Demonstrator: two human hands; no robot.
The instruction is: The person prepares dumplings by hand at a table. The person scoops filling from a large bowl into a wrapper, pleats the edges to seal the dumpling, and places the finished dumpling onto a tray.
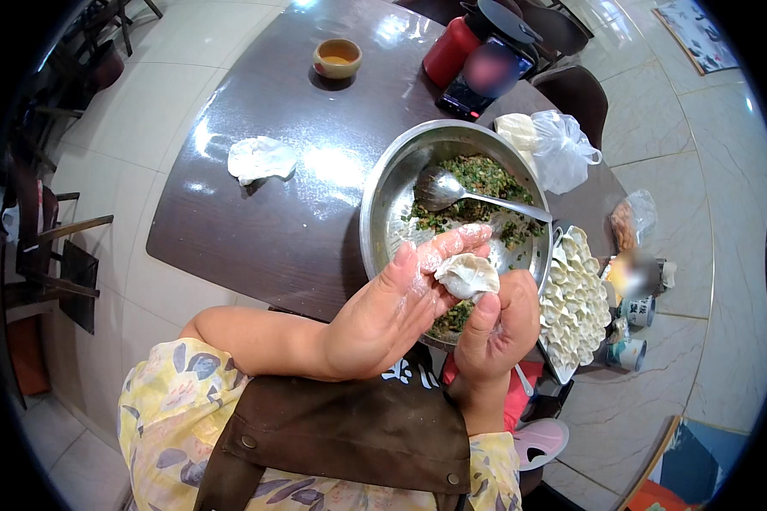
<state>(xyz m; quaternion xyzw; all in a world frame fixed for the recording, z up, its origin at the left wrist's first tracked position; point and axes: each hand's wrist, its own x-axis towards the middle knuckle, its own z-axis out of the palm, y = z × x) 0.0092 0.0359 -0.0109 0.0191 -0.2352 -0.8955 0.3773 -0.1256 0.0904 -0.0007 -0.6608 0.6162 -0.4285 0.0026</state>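
A folded dumpling (468, 276) with a pleated edge lies against the fingers of my left hand (399, 300), which is dusted with flour. The thumb and forefinger of my right hand (502, 319) pinch its lower right end. Both hands are over the near rim of a large steel bowl (374, 211). In the bowl are a chopped green filling (486, 175) and a steel spoon (444, 190), its handle resting on the right rim. Right of the bowl, rows of shaped dumplings (574, 300) cover a white tray.
A crumpled white tissue (262, 160) and a cup of tea (337, 59) stand on the dark table (249, 217). Beyond the bowl are a red thermos jug (450, 52), a phone (476, 83) and a plastic bag (562, 150). Cans (626, 354) and a small bag (633, 217) lie right.
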